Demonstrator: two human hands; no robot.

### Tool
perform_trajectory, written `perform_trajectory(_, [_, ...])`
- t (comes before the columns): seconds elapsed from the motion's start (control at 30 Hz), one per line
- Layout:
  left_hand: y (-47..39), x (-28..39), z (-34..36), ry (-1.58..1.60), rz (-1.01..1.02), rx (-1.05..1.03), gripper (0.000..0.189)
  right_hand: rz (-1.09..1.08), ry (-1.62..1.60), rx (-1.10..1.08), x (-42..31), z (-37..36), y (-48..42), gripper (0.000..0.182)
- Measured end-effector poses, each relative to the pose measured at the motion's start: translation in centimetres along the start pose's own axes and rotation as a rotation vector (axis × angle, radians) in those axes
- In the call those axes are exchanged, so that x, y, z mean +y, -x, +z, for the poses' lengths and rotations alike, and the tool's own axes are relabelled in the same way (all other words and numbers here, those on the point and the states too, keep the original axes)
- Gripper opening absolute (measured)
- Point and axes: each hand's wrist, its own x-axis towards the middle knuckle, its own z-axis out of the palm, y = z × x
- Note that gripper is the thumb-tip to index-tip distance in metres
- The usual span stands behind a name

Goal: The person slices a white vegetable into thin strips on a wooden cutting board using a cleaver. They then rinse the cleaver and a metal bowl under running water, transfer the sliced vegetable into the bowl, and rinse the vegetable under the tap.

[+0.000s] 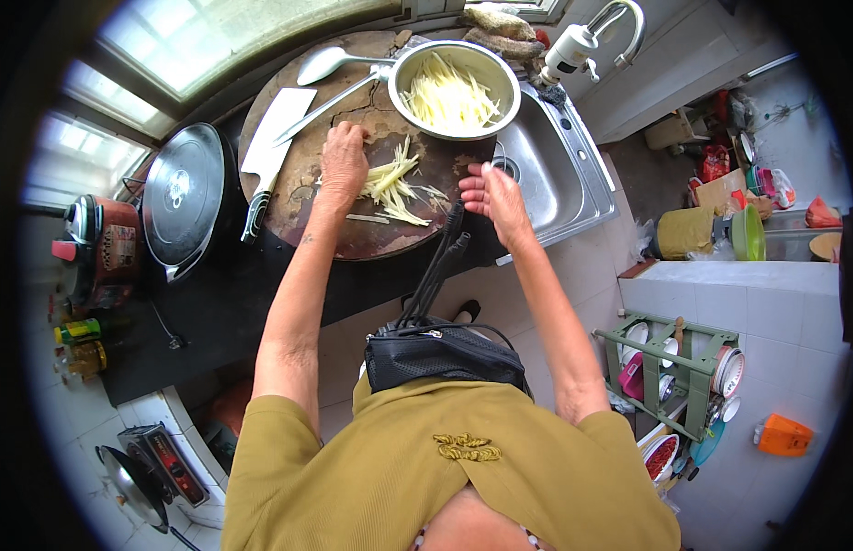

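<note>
My left hand (345,157) rests on the round wooden chopping board (295,200), its fingers curled beside a pile of pale yellow potato-like shreds (392,182); whether it grips any is hidden. Over the board's right edge, my right hand (494,200) is held with fingers apart and nothing in it. A metal bowl (512,103) full of the same shreds (450,96) stands at the board's back right. To the left of my left hand lie a cleaver (278,138) with a black and white handle and a long slim metal utensil (330,105). A metal ladle (323,65) lies behind them.
A steel sink (536,165) with a faucet (571,48) adjoins the board on the right. On the left stand a black pan (185,193) and a red appliance (109,248). A black mesh bag (440,361) with dark rods hangs at my waist, the rods reaching the board's front edge.
</note>
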Motion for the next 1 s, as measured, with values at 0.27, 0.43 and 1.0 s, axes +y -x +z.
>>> perform_trajectory(0.27, [3.9, -1.0, -4.7, 0.186, -0.003, 0.026, 0.021, -0.015, -0.084, 0.028, 1.3, 0.1, 3.2, 0.032])
perform_trajectory(0.43, [6.4, -4.2, -8.6, -0.003, -0.308, 0.280, 0.022, -0.048, -0.104, 0.092, 1.1, -0.2, 4.6, 0.031])
perform_trajectory(1.0, [9.7, -8.9, -12.2, -0.312, -0.416, 0.084, 0.035, -0.042, -0.093, 0.051, 1.4, 2.6, 5.3, 0.026])
